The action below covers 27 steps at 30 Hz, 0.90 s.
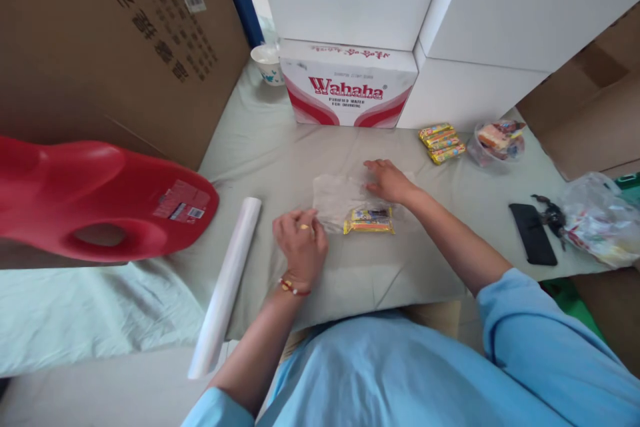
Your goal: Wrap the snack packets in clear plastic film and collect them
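A clear plastic sheet lies crinkled on the cloth-covered table in front of me. On its near part rests a small bundle of yellow-wrapped snack sticks. My left hand, with a red bracelet at the wrist, is curled closed at the left edge of the sheet and seems to pinch the film there. My right hand is over the sheet's far right part, fingers stretched out and apart, holding nothing. Whether its fingertips press on the film I cannot tell.
A white film roll and a red jug are at left. Behind stand a Wahaha box and a paper cup. More yellow packs, a plastic tub, a black phone, keys and a plastic bag are at right.
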### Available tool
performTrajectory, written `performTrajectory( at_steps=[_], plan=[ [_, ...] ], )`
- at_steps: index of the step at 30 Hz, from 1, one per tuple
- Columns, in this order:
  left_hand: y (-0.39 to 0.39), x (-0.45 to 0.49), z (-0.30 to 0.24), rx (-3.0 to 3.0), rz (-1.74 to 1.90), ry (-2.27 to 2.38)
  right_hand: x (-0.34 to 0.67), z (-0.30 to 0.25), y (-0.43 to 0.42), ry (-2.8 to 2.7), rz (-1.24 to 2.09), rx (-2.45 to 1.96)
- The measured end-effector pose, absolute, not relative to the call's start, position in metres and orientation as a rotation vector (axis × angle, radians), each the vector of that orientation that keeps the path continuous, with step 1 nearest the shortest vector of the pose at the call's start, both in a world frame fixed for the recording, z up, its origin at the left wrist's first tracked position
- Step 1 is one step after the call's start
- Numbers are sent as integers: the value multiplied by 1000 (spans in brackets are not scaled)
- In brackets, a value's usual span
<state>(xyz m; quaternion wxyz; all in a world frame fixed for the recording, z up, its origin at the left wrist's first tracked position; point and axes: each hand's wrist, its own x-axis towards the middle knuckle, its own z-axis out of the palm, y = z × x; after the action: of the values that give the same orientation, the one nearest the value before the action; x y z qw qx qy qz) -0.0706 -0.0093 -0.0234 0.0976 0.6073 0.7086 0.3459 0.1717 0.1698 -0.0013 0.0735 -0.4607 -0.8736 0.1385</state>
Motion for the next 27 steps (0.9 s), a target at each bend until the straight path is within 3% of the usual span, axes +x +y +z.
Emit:
performTrajectory(
  at_steps=[6,12,21,27],
  plan=[
    [-15,-34,-27,2217,661,1822,149,3,167,-2670,641,-1560],
    [2,-31,-34,2209,531,1832,165,18,110,-2811,584,-1031],
    [15,-66,-59,1501,1165,2021,175,-3,56,-2956,357,-975],
    [55,-73,-56,1433,1220,2043,170,-6,49,-2880,328,-1002]
  ],
)
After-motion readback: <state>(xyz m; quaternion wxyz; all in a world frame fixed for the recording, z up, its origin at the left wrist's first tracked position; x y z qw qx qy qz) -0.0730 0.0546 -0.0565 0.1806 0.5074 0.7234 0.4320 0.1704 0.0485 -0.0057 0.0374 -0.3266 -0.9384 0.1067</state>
